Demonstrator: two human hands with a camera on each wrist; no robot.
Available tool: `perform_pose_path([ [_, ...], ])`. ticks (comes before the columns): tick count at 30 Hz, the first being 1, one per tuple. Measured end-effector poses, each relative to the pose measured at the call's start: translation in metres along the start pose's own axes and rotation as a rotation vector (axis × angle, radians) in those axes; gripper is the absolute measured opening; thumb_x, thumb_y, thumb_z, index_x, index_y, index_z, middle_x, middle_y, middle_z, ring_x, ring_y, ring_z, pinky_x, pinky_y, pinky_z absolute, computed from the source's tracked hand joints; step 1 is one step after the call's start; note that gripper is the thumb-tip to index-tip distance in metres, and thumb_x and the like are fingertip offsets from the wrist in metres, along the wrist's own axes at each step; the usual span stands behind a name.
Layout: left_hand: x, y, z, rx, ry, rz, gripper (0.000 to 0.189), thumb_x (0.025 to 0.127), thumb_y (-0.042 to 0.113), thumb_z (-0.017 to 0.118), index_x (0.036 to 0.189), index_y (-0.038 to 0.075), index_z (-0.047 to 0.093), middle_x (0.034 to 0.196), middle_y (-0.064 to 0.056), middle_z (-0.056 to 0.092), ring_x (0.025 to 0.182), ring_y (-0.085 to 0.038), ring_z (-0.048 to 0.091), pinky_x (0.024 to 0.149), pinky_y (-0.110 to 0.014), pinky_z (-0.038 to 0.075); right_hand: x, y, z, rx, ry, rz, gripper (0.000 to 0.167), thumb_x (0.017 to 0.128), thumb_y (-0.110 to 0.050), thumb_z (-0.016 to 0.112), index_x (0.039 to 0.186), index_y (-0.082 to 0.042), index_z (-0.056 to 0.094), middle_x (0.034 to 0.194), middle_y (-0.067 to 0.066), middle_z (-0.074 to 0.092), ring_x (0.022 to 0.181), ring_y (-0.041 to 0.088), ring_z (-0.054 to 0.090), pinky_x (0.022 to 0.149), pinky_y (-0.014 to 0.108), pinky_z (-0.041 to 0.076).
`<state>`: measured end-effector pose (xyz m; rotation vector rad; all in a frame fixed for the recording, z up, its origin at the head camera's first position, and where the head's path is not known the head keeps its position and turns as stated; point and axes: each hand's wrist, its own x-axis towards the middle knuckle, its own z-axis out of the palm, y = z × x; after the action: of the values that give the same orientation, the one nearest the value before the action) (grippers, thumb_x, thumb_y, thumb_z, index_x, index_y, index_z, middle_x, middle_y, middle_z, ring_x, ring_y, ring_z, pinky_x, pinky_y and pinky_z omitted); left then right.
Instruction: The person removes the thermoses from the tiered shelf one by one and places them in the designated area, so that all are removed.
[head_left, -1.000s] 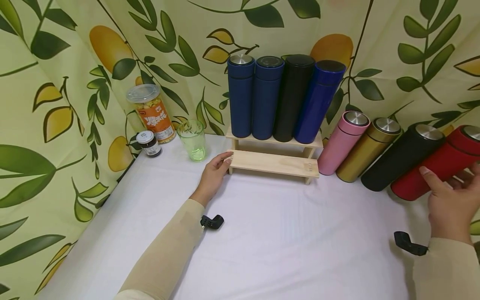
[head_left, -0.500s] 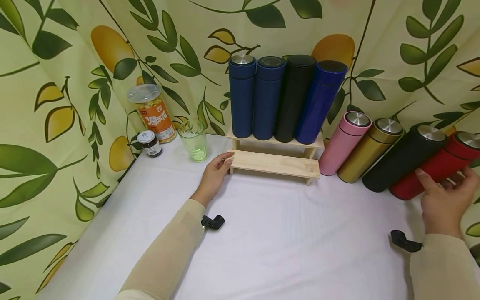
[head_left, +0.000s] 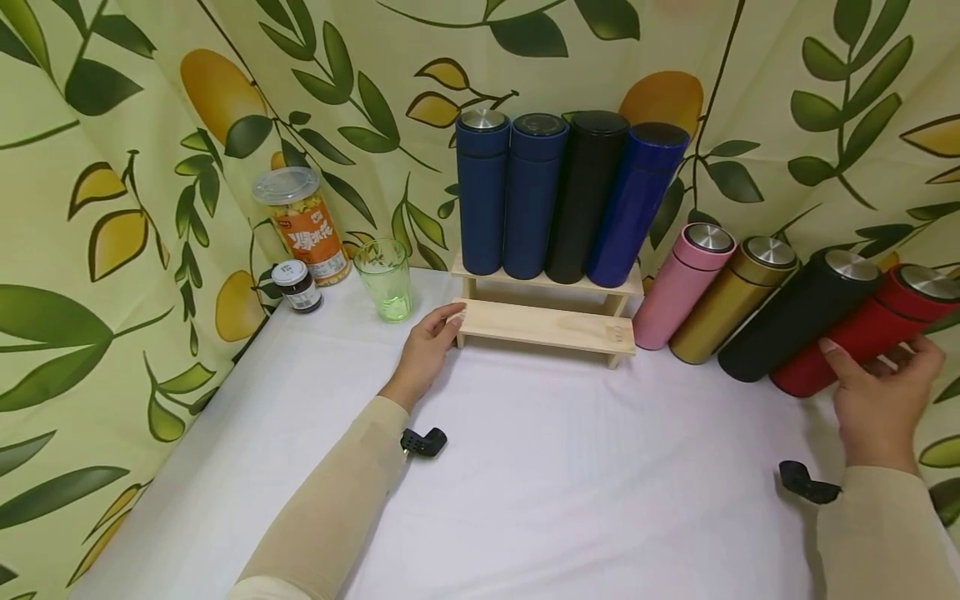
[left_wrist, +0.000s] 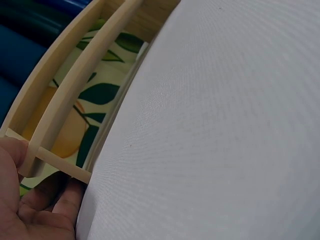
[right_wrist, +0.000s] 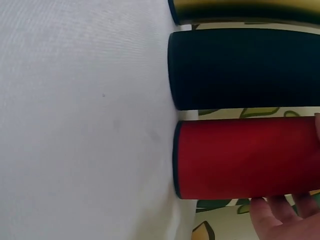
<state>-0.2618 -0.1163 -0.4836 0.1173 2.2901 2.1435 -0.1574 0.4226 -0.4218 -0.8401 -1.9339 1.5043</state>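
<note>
My left hand [head_left: 427, 346] pinches the left end of the light wooden two-step stand [head_left: 547, 327]. In the left wrist view its thumb lies against the lower board [left_wrist: 52, 120] and its fingers sit behind the end leg. Far right, my right hand [head_left: 881, 396] holds a red thermos bottle [head_left: 847, 350] with a steel lid, thumb on one side and fingers on the other. The bottle stands at the row's end beside a black thermos [head_left: 795, 321]. The right wrist view shows a narrow gap between the red bottle [right_wrist: 250, 157] and the black one [right_wrist: 245, 67].
Along the row stand a gold thermos [head_left: 731, 304] and a pink thermos [head_left: 684, 287]. Several tall blue and black bottles, including a dark blue one [head_left: 482, 204], occupy the stand's upper step. A green glass [head_left: 385, 283], a small jar [head_left: 297, 287] and a popcorn tub [head_left: 306, 229] stand left.
The red thermos and my right hand have shifted left, closer to the black thermos. My left hand keeps its place on the stand.
</note>
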Motion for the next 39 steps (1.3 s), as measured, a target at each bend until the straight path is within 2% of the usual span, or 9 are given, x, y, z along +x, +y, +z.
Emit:
perform_pose_path([
  [2, 0.0, 0.0, 0.002, -0.005, -0.003, -0.002, 0.035, 0.114, 0.019, 0.062, 0.148, 0.014, 0.068, 0.162, -0.006, 0.053, 0.137, -0.023, 0.059, 0.109, -0.039, 0.053, 0.001, -0.001, -0.004, -0.054, 0.001, 0.002, 0.08, 0.103, -0.012, 0.075, 0.164, -0.037, 0.031, 0.151, -0.015, 0.04, 0.129, 0.002, 0.045, 0.121, 0.026, 0.033],
  [14, -0.002, 0.001, 0.002, -0.009, 0.004, -0.001, 0.035, 0.115, 0.019, 0.061, 0.148, 0.014, 0.068, 0.162, -0.007, 0.053, 0.138, -0.023, 0.059, 0.11, -0.038, 0.052, -0.007, -0.012, -0.012, -0.111, 0.034, 0.029, 0.076, 0.105, -0.02, 0.073, 0.166, -0.04, 0.031, 0.158, -0.016, 0.041, 0.123, -0.004, 0.045, 0.119, 0.024, 0.035],
  [18, -0.001, 0.0, 0.001, -0.012, 0.002, -0.002, 0.035, 0.115, 0.019, 0.062, 0.149, 0.015, 0.068, 0.162, -0.007, 0.053, 0.138, -0.023, 0.059, 0.11, -0.038, 0.053, -0.009, -0.02, -0.015, -0.058, 0.061, -0.009, 0.073, 0.104, -0.018, 0.076, 0.163, -0.037, 0.038, 0.146, -0.017, 0.046, 0.116, -0.004, 0.049, 0.103, 0.015, 0.045],
  [21, -0.001, 0.0, 0.001, -0.013, -0.001, -0.003, 0.035, 0.115, 0.02, 0.062, 0.149, 0.015, 0.068, 0.16, -0.007, 0.054, 0.137, -0.023, 0.059, 0.11, -0.038, 0.053, -0.01, -0.026, -0.017, -0.019, 0.085, -0.034, 0.072, 0.102, -0.016, 0.078, 0.161, -0.035, 0.042, 0.144, -0.015, 0.048, 0.113, -0.003, 0.05, 0.091, 0.006, 0.045],
  [23, -0.001, 0.0, 0.001, -0.007, -0.003, -0.002, 0.035, 0.115, 0.021, 0.062, 0.149, 0.016, 0.068, 0.16, -0.006, 0.055, 0.137, -0.022, 0.059, 0.11, -0.038, 0.053, -0.012, -0.03, -0.017, -0.014, 0.104, -0.049, 0.07, 0.102, -0.016, 0.078, 0.161, -0.034, 0.043, 0.147, -0.014, 0.049, 0.113, -0.003, 0.051, 0.091, 0.006, 0.045],
  [26, -0.001, 0.001, 0.001, 0.003, -0.006, 0.0, 0.035, 0.115, 0.021, 0.062, 0.148, 0.016, 0.068, 0.16, -0.005, 0.055, 0.137, -0.021, 0.059, 0.11, -0.038, 0.052, -0.016, -0.037, -0.017, -0.06, 0.124, -0.047, 0.068, 0.105, -0.024, 0.074, 0.163, -0.036, 0.04, 0.157, -0.014, 0.046, 0.121, -0.005, 0.047, 0.104, 0.015, 0.044],
  [29, -0.001, 0.0, 0.0, 0.005, -0.011, 0.003, 0.035, 0.115, 0.022, 0.062, 0.148, 0.016, 0.068, 0.16, -0.004, 0.054, 0.138, -0.021, 0.059, 0.111, -0.039, 0.052, -0.022, -0.043, -0.018, -0.123, 0.133, -0.025, 0.066, 0.107, -0.035, 0.07, 0.165, -0.038, 0.038, 0.164, -0.015, 0.042, 0.132, -0.007, 0.043, 0.115, 0.02, 0.036],
  [34, -0.001, 0.001, 0.001, 0.0, -0.007, -0.003, 0.035, 0.115, 0.021, 0.061, 0.149, 0.016, 0.068, 0.161, -0.005, 0.054, 0.138, -0.022, 0.058, 0.111, -0.038, 0.052, -0.026, -0.051, -0.021, -0.14, 0.147, -0.009, 0.062, 0.106, -0.045, 0.07, 0.162, -0.038, 0.044, 0.161, -0.016, 0.045, 0.134, -0.006, 0.044, 0.103, 0.017, 0.041],
  [39, -0.001, 0.001, 0.001, 0.003, -0.003, -0.008, 0.035, 0.115, 0.021, 0.061, 0.149, 0.016, 0.067, 0.162, -0.006, 0.053, 0.139, -0.022, 0.058, 0.111, -0.038, 0.052, -0.03, -0.059, -0.024, -0.123, 0.158, -0.001, 0.059, 0.105, -0.05, 0.069, 0.16, -0.041, 0.05, 0.159, -0.016, 0.05, 0.126, -0.006, 0.044, 0.101, 0.018, 0.04],
])
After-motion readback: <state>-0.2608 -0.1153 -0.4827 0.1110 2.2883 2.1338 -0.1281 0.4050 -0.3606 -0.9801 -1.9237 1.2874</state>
